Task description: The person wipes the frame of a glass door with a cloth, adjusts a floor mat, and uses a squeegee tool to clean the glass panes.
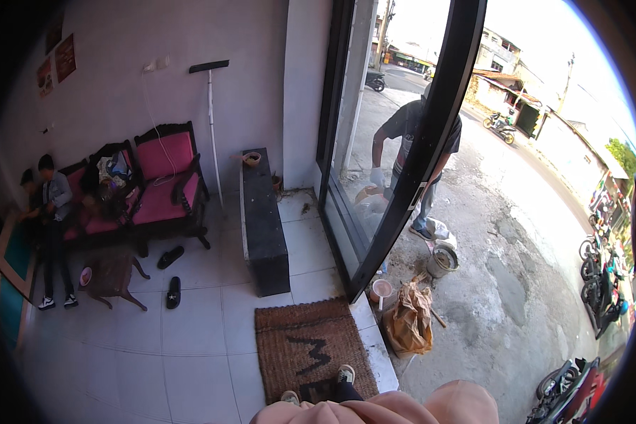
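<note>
Both of my hands are out of view. Below me my shoes rest on a brown woven doormat [278, 339] with dark lettering. Beside it stands a glass door with a black frame [429, 159], swung outward. Just past the tiled sill, a crumpled brown paper sack [411, 323] sits on the concrete. Next to the sack are a dipper [382, 289] with a pale handle and a stick [439, 318]. A bucket [443, 262] with greyish contents stands farther out. Behind the glass a person [403, 132] in a dark shirt bends forward, one gloved hand [377, 176] low.
A long black box-like bench [265, 222] bears a small bowl [252, 159]. A floor squeegee [211, 111] leans on the wall by pink-cushioned wooden chairs [164, 151]. Slippers [173, 292] and a small table [111, 275] occupy the tiles. Two people [55, 191] are at left; motorcycles [567, 384] stand outside.
</note>
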Motion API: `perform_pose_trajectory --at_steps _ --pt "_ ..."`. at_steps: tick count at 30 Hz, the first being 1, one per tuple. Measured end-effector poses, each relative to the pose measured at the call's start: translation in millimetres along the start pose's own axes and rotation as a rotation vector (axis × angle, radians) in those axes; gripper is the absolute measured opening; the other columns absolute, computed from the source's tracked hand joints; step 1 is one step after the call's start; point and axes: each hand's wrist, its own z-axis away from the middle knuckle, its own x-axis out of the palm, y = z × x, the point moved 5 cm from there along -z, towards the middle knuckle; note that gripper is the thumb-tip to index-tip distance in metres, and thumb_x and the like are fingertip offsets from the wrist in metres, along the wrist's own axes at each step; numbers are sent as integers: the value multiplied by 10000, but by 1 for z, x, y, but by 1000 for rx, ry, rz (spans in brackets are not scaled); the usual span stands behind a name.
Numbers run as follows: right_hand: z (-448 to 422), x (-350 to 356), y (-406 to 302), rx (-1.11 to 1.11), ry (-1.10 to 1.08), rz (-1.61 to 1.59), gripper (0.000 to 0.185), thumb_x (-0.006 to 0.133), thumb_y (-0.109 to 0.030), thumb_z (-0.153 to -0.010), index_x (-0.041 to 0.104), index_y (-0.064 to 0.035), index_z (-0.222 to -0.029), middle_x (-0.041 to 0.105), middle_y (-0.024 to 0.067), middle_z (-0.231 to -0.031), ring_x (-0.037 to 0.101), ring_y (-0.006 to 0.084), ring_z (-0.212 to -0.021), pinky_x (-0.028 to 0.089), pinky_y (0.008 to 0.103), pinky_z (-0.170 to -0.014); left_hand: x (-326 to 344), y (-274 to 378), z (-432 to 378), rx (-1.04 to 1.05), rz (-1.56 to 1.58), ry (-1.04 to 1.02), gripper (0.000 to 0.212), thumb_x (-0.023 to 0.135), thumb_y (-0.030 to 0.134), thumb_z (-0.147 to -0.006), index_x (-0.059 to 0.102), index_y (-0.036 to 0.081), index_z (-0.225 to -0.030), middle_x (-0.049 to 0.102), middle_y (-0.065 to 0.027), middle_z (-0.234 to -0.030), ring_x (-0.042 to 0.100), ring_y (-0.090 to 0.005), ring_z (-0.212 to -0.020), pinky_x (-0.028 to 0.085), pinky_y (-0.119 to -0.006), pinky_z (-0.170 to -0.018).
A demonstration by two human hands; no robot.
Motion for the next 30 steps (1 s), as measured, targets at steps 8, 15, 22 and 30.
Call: perform_pose_trajectory --at_steps 8,15,22,30 --pt "-46 -264 -348 -878 875 9 263 570 -62 -719 538 -40 -979 497 160 -1012 473 332 -984 408 393 -840 -256 301 -102 759 387 645 320 633 279 -735 571 80 -977 599 -157 -917 577 -292 -873 463 -375 -747" --pt "7 -462 -469 -1075 1378 742 221 515 -71 -720 551 6 -925 502 119 -1075 411 260 -1121 279 411 -1006 -351 698 90 1553 369 655 388 589 255 -796 491 103 -1140 535 -115 -989 493 -255 -978 385 -350 -868" --pt "-4 -522 -507 -1060 1398 1157 155 524 -125 -713 582 -47 -833 531 53 -969 450 188 -1039 293 382 -1007 -351 857 230 1857 307 593 534 569 287 -808 355 126 -1271 291 -106 -1294 226 -272 -1236 193 -408 -1024" --pt "-20 -523 -495 -926 1261 1417 61 551 -154 -651 559 -120 -702 499 -10 -771 487 125 -904 307 337 -996 -316 974 259 2129 224 572 626 540 211 -820 230 191 -1363 41 -157 -1422 7 -393 -1295 92 -571 -1007"
